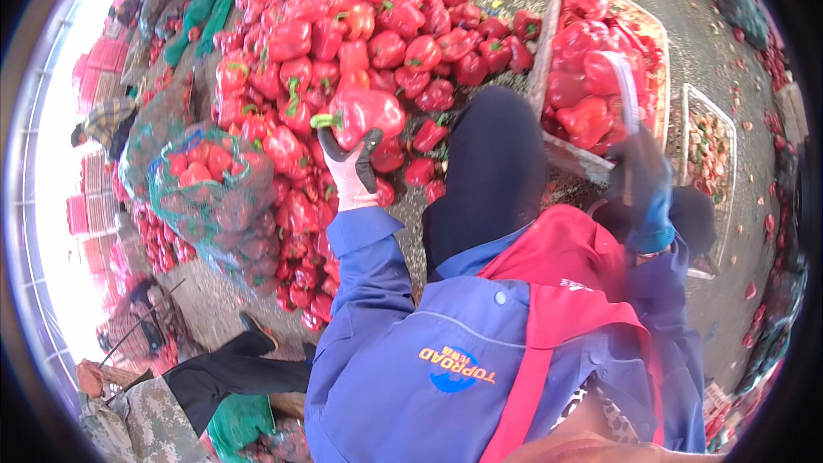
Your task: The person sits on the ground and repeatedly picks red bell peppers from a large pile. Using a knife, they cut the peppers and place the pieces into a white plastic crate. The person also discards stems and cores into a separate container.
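Observation:
My left hand (355,164), in a pale glove with dark fingertips, holds a large red bell pepper (373,114) with its green stem pointing left. Beneath that pepper spreads a big heap of red bell peppers (289,38). Over on the right, my right hand (643,173) wears a blue and dark glove and is blurred by motion. It grips a tool with a narrow pale blade, apparently a knife (625,87), which passes in front of a plastic crate (666,103) full of red peppers. The tool's handle is mostly hidden by the fingers.
Beyond the crate stands a smaller white crate (734,141) of pepper scraps. A green mesh sack (212,206) filled with peppers leans at the left. At lower left, a person in camouflage (154,424) holds a thin rod. Another person (112,121) bends farther back.

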{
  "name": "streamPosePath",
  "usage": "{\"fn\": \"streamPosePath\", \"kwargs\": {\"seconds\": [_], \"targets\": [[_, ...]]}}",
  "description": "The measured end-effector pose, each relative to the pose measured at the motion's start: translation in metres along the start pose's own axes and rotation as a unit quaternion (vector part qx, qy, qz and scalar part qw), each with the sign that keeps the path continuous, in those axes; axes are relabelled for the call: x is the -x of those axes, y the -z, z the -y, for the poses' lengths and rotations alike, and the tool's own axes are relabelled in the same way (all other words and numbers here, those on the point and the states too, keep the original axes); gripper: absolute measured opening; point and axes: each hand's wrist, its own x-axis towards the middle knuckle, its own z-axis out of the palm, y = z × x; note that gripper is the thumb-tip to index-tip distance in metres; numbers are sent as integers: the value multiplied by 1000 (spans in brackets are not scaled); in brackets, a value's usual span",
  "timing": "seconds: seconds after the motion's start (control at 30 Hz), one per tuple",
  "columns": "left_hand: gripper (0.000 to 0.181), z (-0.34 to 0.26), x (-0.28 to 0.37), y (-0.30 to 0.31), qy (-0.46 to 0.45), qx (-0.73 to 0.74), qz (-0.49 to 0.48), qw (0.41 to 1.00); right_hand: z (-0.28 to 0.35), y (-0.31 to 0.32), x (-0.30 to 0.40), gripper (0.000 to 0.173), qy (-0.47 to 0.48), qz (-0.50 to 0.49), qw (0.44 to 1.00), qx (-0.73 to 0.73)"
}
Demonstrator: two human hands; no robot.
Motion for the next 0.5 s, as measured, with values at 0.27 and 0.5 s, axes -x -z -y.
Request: {"fn": "streamPosePath", "kwargs": {"seconds": [0.27, 0.5], "targets": [[105, -97, 38, -199, -244, -209, 218, 922, 44, -22, 20, 47, 171, 92, 968, -162], [103, -90, 106, -249, -232, -273, 308, 881, 19, 13, 30, 52, 427, -79, 883, 179]]}}
